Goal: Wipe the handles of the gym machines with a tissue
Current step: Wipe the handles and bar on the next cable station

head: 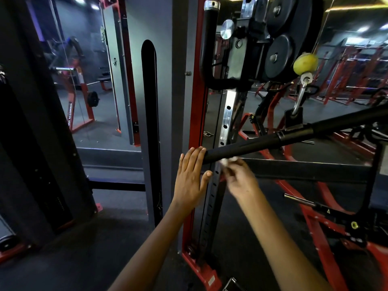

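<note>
Pinching a small white tissue, your right hand sits just under the near end of the black bar handle, tissue touching its underside; the hand is blurred. Your left hand is flat, fingers straight and together, fingertips against the handle's end. The handle slants up to the right, hung from a clip below a yellow ball. Behind stands a perforated chrome upright in a red frame.
</note>
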The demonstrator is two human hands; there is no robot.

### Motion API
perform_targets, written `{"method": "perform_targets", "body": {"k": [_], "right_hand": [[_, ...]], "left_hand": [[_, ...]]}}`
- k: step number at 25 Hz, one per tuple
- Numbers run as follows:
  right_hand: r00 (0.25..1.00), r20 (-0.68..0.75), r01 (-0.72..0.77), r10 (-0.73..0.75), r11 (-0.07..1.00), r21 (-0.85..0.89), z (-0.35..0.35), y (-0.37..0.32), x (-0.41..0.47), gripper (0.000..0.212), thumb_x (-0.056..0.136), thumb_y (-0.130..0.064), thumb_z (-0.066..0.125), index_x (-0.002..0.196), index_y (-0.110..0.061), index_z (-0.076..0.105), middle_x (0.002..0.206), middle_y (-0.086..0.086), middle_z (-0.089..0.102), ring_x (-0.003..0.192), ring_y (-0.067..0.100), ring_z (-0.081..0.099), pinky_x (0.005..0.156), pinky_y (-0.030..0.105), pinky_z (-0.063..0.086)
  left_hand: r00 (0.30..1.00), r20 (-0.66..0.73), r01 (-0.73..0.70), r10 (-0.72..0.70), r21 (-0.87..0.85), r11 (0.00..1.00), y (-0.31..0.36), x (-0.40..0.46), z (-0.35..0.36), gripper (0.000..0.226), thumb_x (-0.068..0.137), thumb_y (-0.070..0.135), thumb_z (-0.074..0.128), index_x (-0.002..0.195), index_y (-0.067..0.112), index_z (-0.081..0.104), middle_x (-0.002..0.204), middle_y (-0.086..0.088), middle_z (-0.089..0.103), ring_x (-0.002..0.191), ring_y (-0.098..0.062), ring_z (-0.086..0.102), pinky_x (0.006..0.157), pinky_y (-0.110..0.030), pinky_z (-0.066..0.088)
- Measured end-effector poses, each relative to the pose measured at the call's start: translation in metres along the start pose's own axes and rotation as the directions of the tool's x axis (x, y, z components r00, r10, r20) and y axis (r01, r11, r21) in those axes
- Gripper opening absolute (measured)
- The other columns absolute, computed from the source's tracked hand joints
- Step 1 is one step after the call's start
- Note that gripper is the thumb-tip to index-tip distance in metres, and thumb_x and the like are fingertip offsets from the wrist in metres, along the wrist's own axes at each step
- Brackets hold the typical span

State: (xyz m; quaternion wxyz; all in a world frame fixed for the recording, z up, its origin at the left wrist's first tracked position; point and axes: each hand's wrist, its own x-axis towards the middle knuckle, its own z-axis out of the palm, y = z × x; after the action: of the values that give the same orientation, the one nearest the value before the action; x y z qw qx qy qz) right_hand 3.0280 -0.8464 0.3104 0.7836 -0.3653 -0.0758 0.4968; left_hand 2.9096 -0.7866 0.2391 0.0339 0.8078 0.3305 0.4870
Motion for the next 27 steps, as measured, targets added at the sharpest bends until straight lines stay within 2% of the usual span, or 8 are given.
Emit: {"method": "perform_targets", "body": {"k": [3, 9, 12, 15, 18, 20, 23, 27], "right_hand": [[0.978, -0.099, 0.199, -0.182, 0.957, 0.209, -0.015, -0.028, 0.006, 0.022, 0.090, 0.007, 0.049, 0.091, -0.012, 0.060, 0.088, 0.003, 0.062, 0.075, 0.009, 0.064, 0.067, 0.016, 0.055], [0.989, -0.044, -0.141, 0.139, 0.988, -0.055, 0.008, 0.011, -0.003, 0.019, 0.089, 0.009, 0.045, 0.089, -0.004, 0.059, 0.090, 0.013, 0.061, 0.081, 0.019, 0.061, 0.067, 0.027, 0.055], [0.969, -0.080, 0.236, -0.234, 0.972, 0.012, -0.008, -0.022, -0.017, 0.015, 0.086, 0.005, 0.057, 0.094, -0.007, 0.061, 0.098, 0.010, 0.064, 0.092, 0.019, 0.063, 0.071, 0.023, 0.058], [0.393, 0.284, 0.819, -0.875, 0.192, -0.541, -0.009, -0.024, -0.029, 0.016, 0.089, -0.003, 0.057, 0.102, -0.009, 0.061, 0.106, 0.006, 0.061, 0.100, 0.007, 0.057, 0.087, 0.019, 0.050], [0.297, 0.872, 0.648, -0.388, -0.589, -0.483, -0.007, 0.008, -0.008, 0.031, 0.091, -0.010, 0.042, 0.114, -0.003, 0.061, 0.118, 0.009, 0.058, 0.110, 0.019, 0.050, 0.091, 0.030, 0.050], [0.291, 0.921, 0.595, -0.259, -0.705, -0.387, -0.017, 0.000, 0.005, 0.034, 0.088, -0.007, 0.043, 0.116, -0.001, 0.060, 0.119, 0.011, 0.060, 0.112, 0.026, 0.050, 0.093, 0.036, 0.050], [0.276, 0.766, 0.512, -0.580, -0.586, -0.628, -0.037, -0.047, 0.013, 0.031, 0.085, -0.003, 0.049, 0.113, 0.000, 0.063, 0.118, 0.011, 0.061, 0.111, 0.022, 0.046, 0.096, 0.027, 0.044], [0.439, 0.675, 0.437, -0.593, -0.515, -0.737, -0.011, -0.010, 0.006, 0.035, 0.088, -0.005, 0.044, 0.119, -0.001, 0.058, 0.128, 0.014, 0.052, 0.118, 0.021, 0.042, 0.098, 0.022, 0.045]], "left_hand": [[1.000, 0.016, 0.005, -0.005, -0.018, 1.000, 0.000, 0.000, 0.001, 0.066, 0.101, 0.055, 0.011, 0.151, 0.014, 0.027, 0.155, -0.004, 0.030, 0.147, -0.010, 0.008, 0.121, -0.032, -0.005], [1.000, 0.007, 0.010, -0.010, -0.019, 1.000, 0.004, -0.004, 0.007, 0.066, 0.101, 0.054, 0.012, 0.149, 0.012, 0.029, 0.154, -0.006, 0.033, 0.147, -0.013, 0.013, 0.121, -0.031, -0.003], [1.000, -0.007, 0.002, -0.002, -0.013, 1.000, 0.002, 0.000, 0.005, 0.067, 0.101, 0.054, 0.012, 0.149, 0.012, 0.030, 0.153, -0.006, 0.034, 0.147, -0.017, 0.016, 0.122, -0.034, -0.001], [0.999, 0.001, 0.040, -0.040, -0.044, 0.998, 0.004, 0.001, 0.009, 0.073, 0.099, 0.058, 0.008, 0.149, 0.010, 0.032, 0.153, -0.006, 0.034, 0.147, -0.017, 0.016, 0.122, -0.035, -0.001], [0.998, -0.014, 0.054, -0.055, -0.076, 0.996, 0.007, 0.000, 0.014, 0.074, 0.099, 0.059, 0.008, 0.147, 0.008, 0.033, 0.152, -0.008, 0.037, 0.145, -0.018, 0.021, 0.122, -0.035, 0.003], [0.998, -0.031, 0.052, -0.055, -0.084, 0.995, 0.006, -0.002, 0.017, 0.074, 0.099, 0.060, 0.009, 0.147, 0.010, 0.033, 0.150, -0.008, 0.038, 0.143, -0.018, 0.024, 0.121, -0.037, 0.014], [0.991, -0.022, 0.129, -0.132, -0.108, 0.986, -0.002, -0.003, 0.017, 0.070, 0.096, 0.065, 0.010, 0.149, 0.024, 0.030, 0.150, -0.007, 0.027, 0.140, -0.021, 0.021, 0.094, -0.032, 0.046], [0.989, -0.009, 0.145, -0.146, -0.076, 0.987, 0.000, -0.001, 0.019, 0.066, 0.096, 0.065, 0.010, 0.149, 0.029, 0.024, 0.150, -0.008, 0.021, 0.138, -0.021, 0.021, 0.085, -0.027, 0.045]]}}
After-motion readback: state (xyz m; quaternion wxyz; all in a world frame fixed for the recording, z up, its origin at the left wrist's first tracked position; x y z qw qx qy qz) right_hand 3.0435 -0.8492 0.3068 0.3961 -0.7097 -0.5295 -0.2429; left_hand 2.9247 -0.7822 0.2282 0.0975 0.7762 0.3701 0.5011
